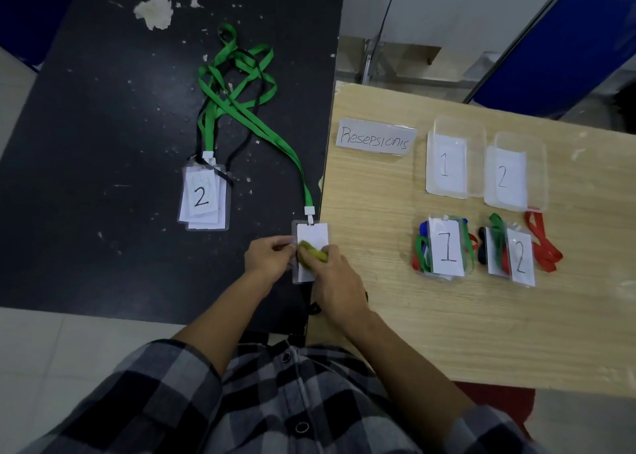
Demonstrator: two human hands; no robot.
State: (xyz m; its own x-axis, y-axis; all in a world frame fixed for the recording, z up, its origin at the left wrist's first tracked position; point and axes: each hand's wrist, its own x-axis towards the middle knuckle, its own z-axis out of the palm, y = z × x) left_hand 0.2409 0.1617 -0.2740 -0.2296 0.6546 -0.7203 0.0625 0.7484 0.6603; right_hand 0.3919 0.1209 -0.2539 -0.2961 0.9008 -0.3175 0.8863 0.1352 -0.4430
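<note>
Head view: a badge (311, 235) in a clear sleeve lies flat at the right edge of the dark tabletop (103, 143), just beside the wooden tabletop (378, 316). The left hand (266, 259) pinches the badge's left edge with curled fingers. The right hand (339, 281) grips a yellow-green cloth (311, 254) and presses it on the badge face. The work in hand is judged to be wiping.

Handling, as judged: the badge is light, thin, half-stiff plastic with a slick face. It is likely to slide under a rub unless pinned. Best held by the side edges or the clip end, not the face. The green lanyard (275, 140) is soft and may drag or snag.

Orientation: the long axis runs away from the person. The clip end points far, and the near end is under the hands. The lanyard trails from the clip up and left into a loose tangle.

Also present: a stack (203, 198) of badges marked 2 on the dark tabletop. On the wooden tabletop stand clear trays (457, 124) marked 1 and 2, with bundles (445, 248) of badges before them.
</note>
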